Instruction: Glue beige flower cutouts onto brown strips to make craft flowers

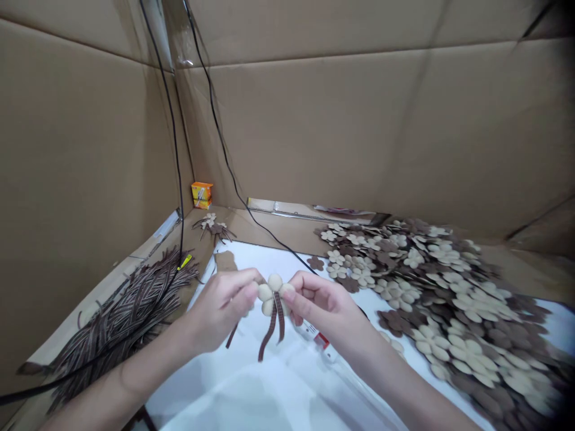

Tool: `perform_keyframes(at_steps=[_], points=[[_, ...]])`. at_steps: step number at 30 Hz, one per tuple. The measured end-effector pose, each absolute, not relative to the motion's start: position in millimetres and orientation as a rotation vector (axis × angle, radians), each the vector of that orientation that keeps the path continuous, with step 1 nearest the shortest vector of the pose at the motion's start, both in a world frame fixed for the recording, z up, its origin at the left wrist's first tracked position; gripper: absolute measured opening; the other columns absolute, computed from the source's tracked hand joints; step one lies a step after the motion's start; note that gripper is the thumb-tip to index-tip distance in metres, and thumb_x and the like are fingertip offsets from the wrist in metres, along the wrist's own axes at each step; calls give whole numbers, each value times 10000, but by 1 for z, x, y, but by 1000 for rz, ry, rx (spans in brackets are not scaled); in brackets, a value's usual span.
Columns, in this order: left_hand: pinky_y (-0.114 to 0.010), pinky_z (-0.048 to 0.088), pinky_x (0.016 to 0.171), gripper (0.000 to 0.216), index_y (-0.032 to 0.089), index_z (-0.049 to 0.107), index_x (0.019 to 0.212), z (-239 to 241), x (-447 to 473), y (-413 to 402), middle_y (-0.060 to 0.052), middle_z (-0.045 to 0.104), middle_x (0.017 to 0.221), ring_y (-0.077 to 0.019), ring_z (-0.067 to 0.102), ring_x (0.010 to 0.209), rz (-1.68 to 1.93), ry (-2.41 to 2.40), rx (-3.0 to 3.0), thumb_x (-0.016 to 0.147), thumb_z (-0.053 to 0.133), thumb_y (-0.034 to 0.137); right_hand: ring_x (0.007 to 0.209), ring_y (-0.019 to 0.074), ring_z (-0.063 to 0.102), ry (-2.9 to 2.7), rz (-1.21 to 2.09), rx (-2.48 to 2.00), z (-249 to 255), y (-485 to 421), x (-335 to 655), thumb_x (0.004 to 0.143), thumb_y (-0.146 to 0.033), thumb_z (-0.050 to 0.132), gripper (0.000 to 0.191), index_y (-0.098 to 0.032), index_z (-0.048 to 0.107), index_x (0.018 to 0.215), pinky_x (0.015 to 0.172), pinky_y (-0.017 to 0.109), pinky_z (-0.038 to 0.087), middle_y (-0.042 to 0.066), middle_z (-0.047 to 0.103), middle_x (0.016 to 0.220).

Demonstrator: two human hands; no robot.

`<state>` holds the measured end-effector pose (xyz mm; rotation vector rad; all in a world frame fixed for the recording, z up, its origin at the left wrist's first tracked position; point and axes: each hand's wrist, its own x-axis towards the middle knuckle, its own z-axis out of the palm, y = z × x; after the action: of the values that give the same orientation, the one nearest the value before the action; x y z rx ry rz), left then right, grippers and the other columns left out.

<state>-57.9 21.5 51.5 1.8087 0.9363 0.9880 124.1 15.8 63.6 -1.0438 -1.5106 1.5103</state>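
Note:
Between both hands, above the white work surface [224, 383], is a cream fabric flower [267, 293] with brown striped ribbon tails [269, 335] hanging from its middle. My left hand [229, 305] pinches the flower's left petals between thumb and fingers. On the other side, my right hand [317, 299] grips the right petal with thumb and bent fingers. Another short brown ribbon end hangs below my left hand; where it starts is hidden. A white tool with a red part [321, 341] lies partly behind my right hand, its kind unclear.
A large heap of cream and brown fabric flowers [449, 287] spreads at the right. Cut striped ribbons [130, 311] lie piled at the left. Several ribboned flowers [213, 224] sit near an orange box [202, 195] in the corner. Cardboard walls enclose the back; a black cable [215, 108] hangs down.

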Motion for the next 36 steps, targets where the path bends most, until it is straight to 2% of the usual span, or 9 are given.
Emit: perform_keyframes(at_steps=[3,9,15,27,32,36], points=[[-231,253,510,335,186,366,614,50,-54,14,41,332,564,-98,316,512,942,1023,1995,894,321,365,545,91,455,-1525,1452,-1043,61,17,122,750,-467,600,320,-181,499,647,538,216,381,-41,481,575],[-212,243,502,302,190,287,614,50,-50,12,49,318,557,-86,303,509,922,1107,2119,894,339,289,689,142,531,-1722,1322,-1077,68,22,124,763,-369,581,198,-171,589,767,628,248,421,14,578,714],[-202,235,487,289,191,287,614,48,-49,15,56,323,546,-78,309,501,874,1179,2151,878,365,276,616,109,485,-1748,1346,-1124,70,21,125,753,-294,567,138,-167,570,700,654,247,428,-22,520,639],[-200,222,475,264,191,284,612,43,-46,11,63,308,534,-68,283,482,917,1160,2225,850,395,220,660,120,480,-1761,1275,-1092,59,22,121,715,-152,512,48,-167,551,691,600,221,397,-16,529,649],[-196,229,474,263,190,286,609,44,-46,13,65,312,530,-68,294,483,950,1182,2189,848,390,220,675,124,491,-1734,1312,-1055,58,23,123,737,-203,537,52,-164,558,712,610,227,398,-8,541,675],[-197,229,473,277,188,291,609,44,-46,15,63,309,534,-70,289,490,966,1181,2156,863,388,243,587,103,452,-1698,1401,-1042,61,23,125,750,-296,574,152,-160,544,689,556,220,384,-14,520,637]])
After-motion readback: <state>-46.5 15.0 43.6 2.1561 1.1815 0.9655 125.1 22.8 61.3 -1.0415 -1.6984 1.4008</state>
